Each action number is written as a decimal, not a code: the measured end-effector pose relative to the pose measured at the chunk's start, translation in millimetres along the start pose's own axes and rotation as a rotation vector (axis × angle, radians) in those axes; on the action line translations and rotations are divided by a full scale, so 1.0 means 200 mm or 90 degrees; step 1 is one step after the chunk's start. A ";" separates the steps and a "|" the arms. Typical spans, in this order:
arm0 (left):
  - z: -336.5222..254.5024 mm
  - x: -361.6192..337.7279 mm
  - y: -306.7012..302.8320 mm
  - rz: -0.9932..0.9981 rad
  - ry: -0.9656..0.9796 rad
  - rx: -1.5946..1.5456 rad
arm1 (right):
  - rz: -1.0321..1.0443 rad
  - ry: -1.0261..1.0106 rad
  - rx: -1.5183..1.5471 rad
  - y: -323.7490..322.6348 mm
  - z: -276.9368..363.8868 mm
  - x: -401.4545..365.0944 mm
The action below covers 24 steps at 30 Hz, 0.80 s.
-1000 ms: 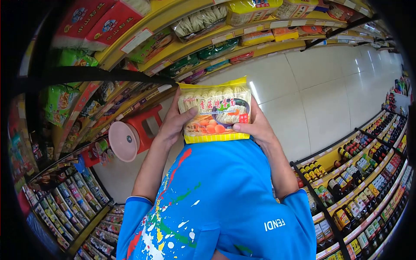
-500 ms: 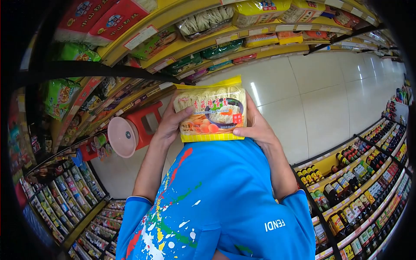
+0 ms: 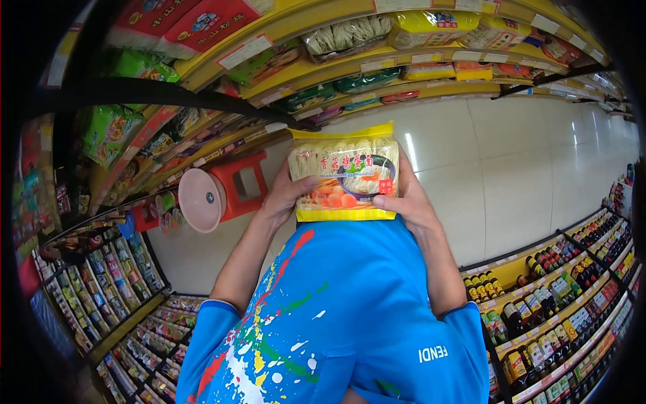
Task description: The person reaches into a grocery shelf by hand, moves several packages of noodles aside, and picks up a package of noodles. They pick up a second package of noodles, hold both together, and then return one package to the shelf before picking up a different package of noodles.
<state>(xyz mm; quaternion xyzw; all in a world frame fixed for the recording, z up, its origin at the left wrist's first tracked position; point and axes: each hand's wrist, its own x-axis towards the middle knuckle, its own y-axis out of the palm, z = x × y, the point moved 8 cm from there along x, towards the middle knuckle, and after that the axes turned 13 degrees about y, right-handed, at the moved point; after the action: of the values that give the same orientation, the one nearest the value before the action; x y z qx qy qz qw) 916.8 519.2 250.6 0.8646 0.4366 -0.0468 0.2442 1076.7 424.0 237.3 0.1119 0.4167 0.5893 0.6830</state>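
Observation:
Between my two hands is a yellow-edged packet of mushroom egg noodles point(image 3: 344, 176), its printed front facing up at me. My left hand point(image 3: 286, 195) grips the packet's left side, with the thumb lying on the front. On the right edge, my right hand point(image 3: 412, 200) holds it with the thumb pressed near the lower corner. The other fingers of both hands are hidden behind the packet. It is held just in front of my blue shirt point(image 3: 350, 289).
Ahead, yellow shelves point(image 3: 373, 57) carry bagged noodles and red packets point(image 3: 208, 25). A red plastic stool point(image 3: 243, 183) and a pink basin point(image 3: 200, 200) stand at the left on the tiled floor point(image 3: 498, 155). Shelves of bottles point(image 3: 545, 299) line the right.
The packet and both hands appear slightly farther right in view. The shelves, stool and basin have shifted right too, as my head has turned a little. The grip looks the same.

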 end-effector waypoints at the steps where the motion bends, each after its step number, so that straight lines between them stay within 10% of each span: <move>1: 0.02 -0.03 -0.04 -0.030 -0.032 -0.018 | -0.002 0.014 -0.003 0.02 -0.01 0.01; 12: 0.15 -0.43 -0.41 -0.280 -0.032 -0.327 | 0.017 0.154 -0.181 0.22 -0.02 0.41; 24: 0.01 -0.70 -0.68 -0.336 0.178 -0.237 | -0.127 -0.412 -0.815 0.75 0.43 0.99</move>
<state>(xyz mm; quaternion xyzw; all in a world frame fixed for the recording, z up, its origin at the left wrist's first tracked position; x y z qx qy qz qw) 725.1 482.5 238.5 0.6603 0.6756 0.0912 0.3150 1021.7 672.2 300.5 -0.1797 -0.2250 0.5902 0.7542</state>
